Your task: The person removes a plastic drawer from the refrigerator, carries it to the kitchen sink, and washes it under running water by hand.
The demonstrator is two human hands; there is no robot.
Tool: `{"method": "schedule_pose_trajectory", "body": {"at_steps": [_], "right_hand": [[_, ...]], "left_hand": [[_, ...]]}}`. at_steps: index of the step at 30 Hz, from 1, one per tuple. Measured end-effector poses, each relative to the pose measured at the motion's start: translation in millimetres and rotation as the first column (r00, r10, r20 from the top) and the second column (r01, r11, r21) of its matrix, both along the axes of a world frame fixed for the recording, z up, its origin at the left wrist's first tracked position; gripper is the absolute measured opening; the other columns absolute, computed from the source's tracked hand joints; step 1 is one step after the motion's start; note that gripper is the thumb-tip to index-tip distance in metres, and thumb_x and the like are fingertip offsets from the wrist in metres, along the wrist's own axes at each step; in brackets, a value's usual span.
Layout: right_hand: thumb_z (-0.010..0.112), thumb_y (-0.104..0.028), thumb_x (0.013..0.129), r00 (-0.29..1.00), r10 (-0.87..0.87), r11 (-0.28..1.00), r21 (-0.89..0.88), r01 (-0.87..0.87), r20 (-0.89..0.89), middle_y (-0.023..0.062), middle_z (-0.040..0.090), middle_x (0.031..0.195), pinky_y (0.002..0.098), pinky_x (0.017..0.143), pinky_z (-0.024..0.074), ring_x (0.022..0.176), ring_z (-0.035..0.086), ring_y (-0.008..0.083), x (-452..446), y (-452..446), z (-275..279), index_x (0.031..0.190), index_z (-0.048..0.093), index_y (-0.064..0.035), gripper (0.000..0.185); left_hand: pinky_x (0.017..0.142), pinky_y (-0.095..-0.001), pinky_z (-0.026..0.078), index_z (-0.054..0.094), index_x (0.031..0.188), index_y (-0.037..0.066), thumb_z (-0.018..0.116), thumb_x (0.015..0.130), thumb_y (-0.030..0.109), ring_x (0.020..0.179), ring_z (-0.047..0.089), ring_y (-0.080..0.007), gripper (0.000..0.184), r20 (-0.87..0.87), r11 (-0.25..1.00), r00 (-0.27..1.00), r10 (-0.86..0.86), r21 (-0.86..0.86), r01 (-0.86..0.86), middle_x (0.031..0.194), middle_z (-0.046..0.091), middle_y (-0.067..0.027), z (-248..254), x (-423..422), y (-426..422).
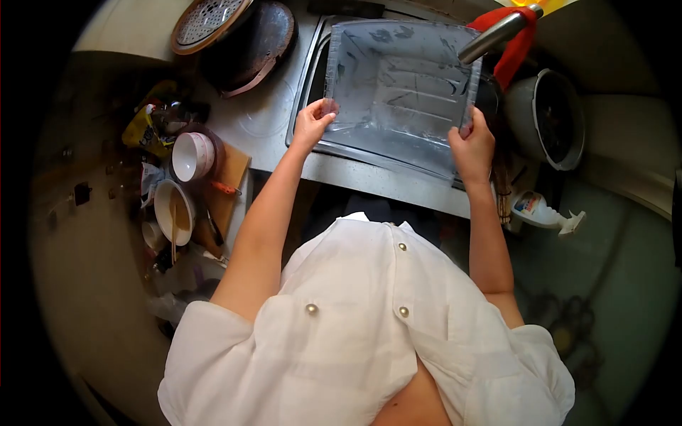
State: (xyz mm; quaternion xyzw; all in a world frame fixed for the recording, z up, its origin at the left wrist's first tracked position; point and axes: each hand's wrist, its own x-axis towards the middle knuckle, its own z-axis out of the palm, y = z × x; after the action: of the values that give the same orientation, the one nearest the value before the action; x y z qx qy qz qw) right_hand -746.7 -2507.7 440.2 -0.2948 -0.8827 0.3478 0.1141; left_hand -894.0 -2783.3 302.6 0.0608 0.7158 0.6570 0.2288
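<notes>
A clear, greyish plastic bin lies over the sink, its ribbed inside facing me. My left hand is closed on the bin's left edge, thumb and fingers pinching the rim. On the opposite edge, my right hand grips the bin with its thumb on the near side. A metal faucet with a red cloth wrapped round it reaches over the bin's upper right corner.
Stacked bowls, a bowl with chopsticks and a wooden board stand at the left. Dark pans lie at the upper left. A large pot and a spray bottle are at the right.
</notes>
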Motion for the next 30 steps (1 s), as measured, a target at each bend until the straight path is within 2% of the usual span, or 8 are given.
{"method": "schedule_pose_trajectory", "body": {"at_steps": [4, 8, 14, 17, 19, 20, 24, 30], "right_hand": [[0.060, -0.006, 0.068, 0.991, 0.100, 0.992, 0.082, -0.093, -0.092, 0.0125, 0.057, 0.071, 0.0372, 0.065, 0.0489, 0.065, 0.059, 0.0270, -18.2, -30.1, 11.3, 0.118, 0.052, 0.0007, 0.052], [0.059, -0.007, 0.068, 0.996, 0.073, 0.987, 0.149, -0.065, -0.051, 0.0127, 0.057, 0.068, 0.0371, 0.063, 0.0494, 0.063, 0.060, 0.0274, -36.4, -39.0, 19.4, 0.119, 0.051, 0.0009, 0.053], [0.059, -0.008, 0.067, 0.995, 0.095, 0.948, 0.307, -0.088, -0.010, 0.0172, 0.060, 0.072, 0.0386, 0.066, 0.0506, 0.068, 0.063, 0.0327, -48.0, -39.6, 21.5, 0.121, 0.048, 0.0047, 0.056], [0.059, -0.008, 0.067, 0.992, 0.123, 0.956, 0.267, -0.125, 0.024, 0.0186, 0.061, 0.073, 0.0393, 0.067, 0.0506, 0.069, 0.063, 0.0335, -63.4, -62.2, 34.0, 0.125, 0.044, 0.0042, 0.061], [0.058, -0.008, 0.067, 0.992, 0.116, 0.966, 0.228, -0.125, 0.053, 0.0188, 0.061, 0.071, 0.0397, 0.068, 0.0506, 0.068, 0.063, 0.0339, -75.0, -76.0, 49.4, 0.129, 0.041, 0.0030, 0.065], [0.059, -0.010, 0.066, 0.992, 0.128, 0.970, 0.207, -0.126, 0.005, 0.0126, 0.052, 0.060, 0.0369, 0.061, 0.0486, 0.056, 0.057, 0.0273, -78.2, -81.3, 55.9, 0.132, 0.038, -0.0019, 0.070], [0.059, -0.010, 0.063, 0.973, 0.212, 0.927, 0.296, -0.230, 0.092, 0.0165, 0.057, 0.064, 0.0383, 0.064, 0.0496, 0.061, 0.061, 0.0306, -96.3, -84.8, 63.7, 0.133, 0.040, -0.0035, 0.072], [0.060, -0.014, 0.062, 0.947, 0.218, 0.896, 0.338, -0.290, 0.234, 0.0216, 0.063, 0.071, 0.0410, 0.070, 0.0505, 0.070, 0.064, 0.0357, -130.9, -92.8, 75.2, 0.131, 0.044, -0.0022, 0.072]], "left_hand": [[0.080, -0.0264, 0.049, 0.054, 0.116, -0.001, 0.060, 0.081, 0.002, 0.090, 0.063, -0.0157, 0.035, 0.063, 0.997, 0.996, -0.064, -0.047, 0.067, 0.104, 0.064, -0.0116, -42.6, -22.4, -21.0], [0.073, -0.0274, 0.051, 0.058, 0.107, -0.002, 0.058, 0.080, -0.001, 0.079, 0.066, -0.0167, 0.028, 0.127, 0.983, 0.992, -0.009, -0.180, 0.032, 0.095, 0.067, -0.0119, -51.8, -31.9, -5.3], [0.072, -0.0268, 0.051, 0.059, 0.102, -0.002, 0.060, 0.077, 0.001, 0.078, 0.066, -0.0163, 0.025, 0.123, 0.980, 0.982, -0.145, -0.122, 0.160, 0.087, 0.068, -0.0096, -76.1, -40.9, 2.4], [0.063, -0.0278, 0.049, 0.056, 0.109, 0.001, 0.056, 0.078, -0.002, 0.079, 0.066, -0.0176, 0.031, 0.273, 0.991, 0.953, -0.131, 0.040, 0.125, 0.096, 0.065, -0.0101, -81.9, -44.9, -10.1], [0.059, -0.0287, 0.048, 0.048, 0.119, 0.003, 0.056, 0.079, -0.001, 0.077, 0.065, -0.0179, 0.041, 0.281, 0.986, 0.946, -0.159, -0.001, 0.166, 0.099, 0.063, -0.0115, -82.5, -54.2, -7.8], [0.058, -0.0292, 0.048, 0.045, 0.125, 0.004, 0.055, 0.080, -0.001, 0.076, 0.065, -0.0180, 0.046, 0.287, 0.982, 0.942, -0.176, -0.021, 0.190, 0.101, 0.062, -0.0123, -78.4, -58.2, -5.0], [0.052, -0.0316, 0.046, 0.016, 0.142, 0.012, 0.052, 0.085, 0.006, 0.066, 0.063, -0.0187, 0.068, 0.393, 0.967, 0.898, -0.197, -0.071, 0.244, 0.096, 0.061, -0.0129, -74.3, -67.6, 27.0], [0.055, -0.0334, 0.049, 0.012, 0.145, 0.024, 0.043, 0.094, 0.011, 0.067, 0.063, -0.0200, 0.061, 0.597, 0.960, 0.761, -0.252, 0.054, 0.276, 0.095, 0.062, -0.0110, -91.5, -66.4, 27.9]]}}
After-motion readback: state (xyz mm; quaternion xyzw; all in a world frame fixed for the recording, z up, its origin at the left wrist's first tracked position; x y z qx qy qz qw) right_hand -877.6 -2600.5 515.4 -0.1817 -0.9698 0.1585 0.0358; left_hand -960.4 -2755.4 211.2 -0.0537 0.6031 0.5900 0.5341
